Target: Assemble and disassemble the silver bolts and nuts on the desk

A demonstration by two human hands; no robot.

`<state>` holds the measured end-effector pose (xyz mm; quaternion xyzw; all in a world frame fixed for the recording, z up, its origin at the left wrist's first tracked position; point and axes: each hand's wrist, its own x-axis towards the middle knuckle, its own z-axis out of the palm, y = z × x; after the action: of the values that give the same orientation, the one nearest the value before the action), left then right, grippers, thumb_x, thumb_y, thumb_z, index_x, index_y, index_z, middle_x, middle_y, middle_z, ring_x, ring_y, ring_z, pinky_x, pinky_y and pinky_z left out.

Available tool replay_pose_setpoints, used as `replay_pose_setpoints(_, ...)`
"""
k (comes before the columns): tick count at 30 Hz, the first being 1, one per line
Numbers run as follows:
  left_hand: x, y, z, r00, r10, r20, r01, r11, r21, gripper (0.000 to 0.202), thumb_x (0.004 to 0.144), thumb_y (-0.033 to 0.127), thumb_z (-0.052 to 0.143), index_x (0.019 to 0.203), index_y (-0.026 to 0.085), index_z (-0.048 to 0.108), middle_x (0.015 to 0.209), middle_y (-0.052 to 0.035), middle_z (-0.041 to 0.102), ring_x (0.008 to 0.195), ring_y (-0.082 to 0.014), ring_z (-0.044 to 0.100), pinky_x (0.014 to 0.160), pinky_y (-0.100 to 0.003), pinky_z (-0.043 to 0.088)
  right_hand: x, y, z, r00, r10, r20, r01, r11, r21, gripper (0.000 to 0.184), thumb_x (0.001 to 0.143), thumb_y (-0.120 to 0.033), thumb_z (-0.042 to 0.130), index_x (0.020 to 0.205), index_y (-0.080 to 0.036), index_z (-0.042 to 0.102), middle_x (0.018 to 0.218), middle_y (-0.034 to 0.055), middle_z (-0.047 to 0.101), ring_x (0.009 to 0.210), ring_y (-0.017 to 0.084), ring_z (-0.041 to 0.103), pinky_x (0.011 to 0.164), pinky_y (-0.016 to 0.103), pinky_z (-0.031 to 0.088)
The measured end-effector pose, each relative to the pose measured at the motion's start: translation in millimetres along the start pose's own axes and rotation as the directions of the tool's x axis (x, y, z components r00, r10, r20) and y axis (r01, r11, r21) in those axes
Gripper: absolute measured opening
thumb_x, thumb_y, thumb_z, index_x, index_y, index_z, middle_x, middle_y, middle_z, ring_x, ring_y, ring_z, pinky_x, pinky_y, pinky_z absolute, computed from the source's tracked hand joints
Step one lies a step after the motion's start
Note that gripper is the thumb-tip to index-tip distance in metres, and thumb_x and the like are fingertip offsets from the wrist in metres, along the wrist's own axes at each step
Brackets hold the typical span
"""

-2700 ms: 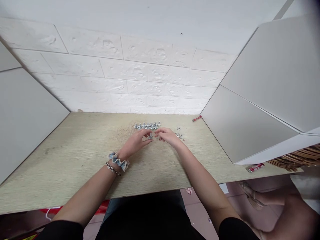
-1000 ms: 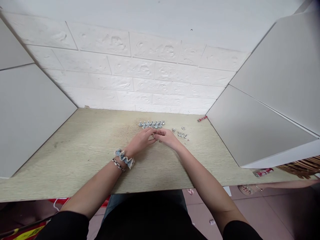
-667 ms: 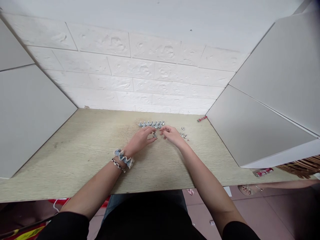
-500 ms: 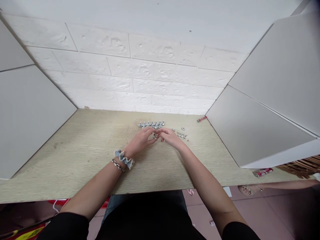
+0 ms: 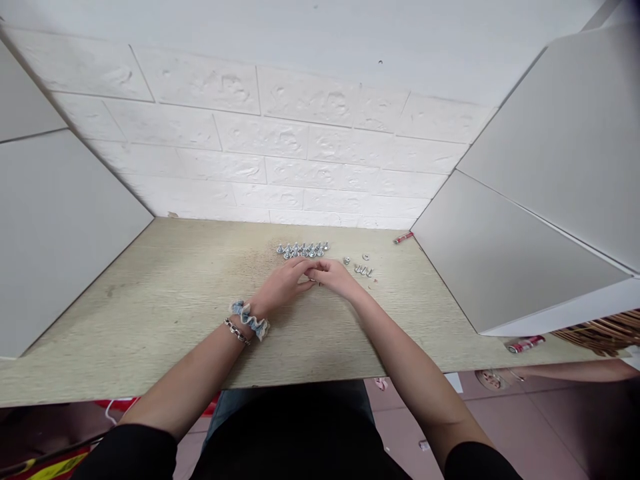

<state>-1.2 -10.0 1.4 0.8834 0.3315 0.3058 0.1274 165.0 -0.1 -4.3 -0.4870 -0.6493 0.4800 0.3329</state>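
My left hand [image 5: 286,283] is closed, thumb and fingers pinching a small metal bolt [image 5: 313,280] that is mostly hidden. Over its top close the fingers of my right hand [image 5: 336,275], touching the left fingertips; whether a nut or washer is between them I cannot tell. Just beyond the hands, several silvery bolts [image 5: 303,250] stand on their heads in two rows. To the right of my right hand lie a few loose bolts [image 5: 363,271], a small nut [image 5: 347,261] and a washer [image 5: 366,257].
The pale wooden table [image 5: 175,300] meets a white brick-patterned wall [image 5: 280,140]. Grey panels [image 5: 540,247] flank it on both sides. A red battery [image 5: 403,238] lies by the right panel, another red battery [image 5: 526,345] near the front edge. Another person's arm [image 5: 575,371] shows at far right.
My right hand has shifted slightly left, and its fingers now close over the bolt in my left hand, which was visible upright before. The standing and loose bolts have not moved.
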Motion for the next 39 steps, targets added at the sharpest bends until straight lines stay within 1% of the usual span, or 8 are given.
replay_pose_setpoints(3, -0.1, -3.3, -0.9, 0.999, -0.023, -0.030, 0.024, 0.999, 0.023, 0.022, 0.082, 0.027, 0.054, 0.102, 0.019, 0.053, 0.103, -0.0058, 0.059, 0.099, -0.0194, 0.055, 0.085, -0.033, 0.045, -0.9, 0.3, -14.3, 1.000, 0.020, -0.007, -0.020, 0.999, -0.033, 0.026, 0.068, -0.038, 0.060, 0.081, -0.017, 0.063, 0.077, 0.0009, 0.061, 0.067, 0.012, 0.053, 0.059, 0.023, 0.040)
replay_pose_setpoints(7, -0.1, -7.0, -1.6, 0.992, -0.055, -0.110, 0.060, 0.997, 0.038, 0.023, 0.081, 0.029, 0.057, 0.100, 0.018, 0.053, 0.101, -0.0054, 0.059, 0.096, -0.0186, 0.056, 0.083, -0.032, 0.046, 0.2, 1.3, -26.7, 0.987, 0.050, -0.150, -0.057, 0.997, -0.044, 0.017, 0.068, -0.021, 0.050, 0.081, -0.017, 0.060, 0.078, 0.0013, 0.061, 0.069, 0.011, 0.054, 0.062, 0.023, 0.043)
replay_pose_setpoints(9, 0.0, -7.1, -1.7, 0.991, -0.056, -0.122, 0.062, 0.997, 0.044, 0.023, 0.080, 0.028, 0.057, 0.100, 0.018, 0.053, 0.101, -0.0054, 0.059, 0.096, -0.0187, 0.056, 0.083, -0.032, 0.046, -0.3, -0.5, -26.4, 0.990, 0.061, -0.127, -0.067, 0.997, -0.038, 0.021, 0.068, -0.018, 0.047, 0.084, -0.018, 0.060, 0.079, 0.0011, 0.062, 0.069, 0.011, 0.054, 0.062, 0.023, 0.044)
replay_pose_setpoints(14, 0.9, -3.7, -1.1, 0.997, -0.030, -0.073, 0.031, 0.999, 0.019, 0.021, 0.082, 0.027, 0.055, 0.101, 0.018, 0.053, 0.102, -0.0058, 0.059, 0.099, -0.0189, 0.055, 0.085, -0.033, 0.045, -5.1, -7.3, -12.2, 1.000, -0.004, 0.024, 0.005, 0.998, -0.057, 0.022, 0.072, -0.030, 0.052, 0.089, -0.019, 0.061, 0.085, 0.0006, 0.062, 0.071, 0.012, 0.055, 0.063, 0.025, 0.043)
replay_pose_setpoints(18, 1.6, -2.9, 2.9, 0.996, 0.024, -0.087, -0.025, 1.000, -0.018, 0.021, 0.081, 0.023, 0.055, 0.102, 0.018, 0.054, 0.107, -0.0073, 0.058, 0.101, -0.0185, 0.054, 0.087, -0.034, 0.045, -6.0, -8.6, -0.1, 0.998, -0.055, 0.000, 0.055, 0.993, -0.106, 0.032, 0.069, -0.042, 0.060, 0.088, -0.017, 0.062, 0.079, 0.0008, 0.061, 0.072, 0.013, 0.054, 0.062, 0.025, 0.041)
replay_pose_setpoints(23, 0.2, -6.7, 7.8, 0.994, 0.047, -0.102, -0.049, 0.999, -0.012, 0.023, 0.080, 0.024, 0.057, 0.102, 0.017, 0.054, 0.110, -0.0090, 0.057, 0.106, -0.0194, 0.053, 0.091, -0.036, 0.044, -5.3, -8.3, -2.6, 0.999, -0.024, -0.032, 0.021, 0.996, -0.085, 0.030, 0.068, -0.042, 0.061, 0.083, -0.016, 0.063, 0.076, 0.0008, 0.062, 0.070, 0.013, 0.055, 0.062, 0.025, 0.040)
replay_pose_setpoints(31, 1.1, -14.5, 3.7, 0.973, -0.003, -0.229, 0.010, 0.999, 0.031, 0.025, 0.077, 0.026, 0.061, 0.100, 0.017, 0.053, 0.109, -0.0080, 0.057, 0.105, -0.0197, 0.053, 0.091, -0.037, 0.045, 0.9, -1.3, -26.7, 0.959, 0.067, -0.276, -0.080, 0.996, -0.033, 0.023, 0.069, -0.017, 0.044, 0.086, -0.018, 0.060, 0.075, -0.0005, 0.062, 0.061, 0.010, 0.052, 0.060, 0.023, 0.042)
replay_pose_setpoints(39, -0.1, -10.7, 7.8, 0.982, -0.007, -0.191, 0.007, 1.000, 0.001, 0.024, 0.079, 0.026, 0.059, 0.101, 0.018, 0.054, 0.113, -0.0086, 0.056, 0.108, -0.0196, 0.052, 0.093, -0.037, 0.044, -8.7, -14.7, -5.3, 0.997, -0.018, -0.081, 0.012, 0.998, -0.065, 0.028, 0.071, -0.042, 0.057, 0.086, -0.018, 0.062, 0.079, 0.0012, 0.062, 0.069, 0.013, 0.055, 0.061, 0.025, 0.042)
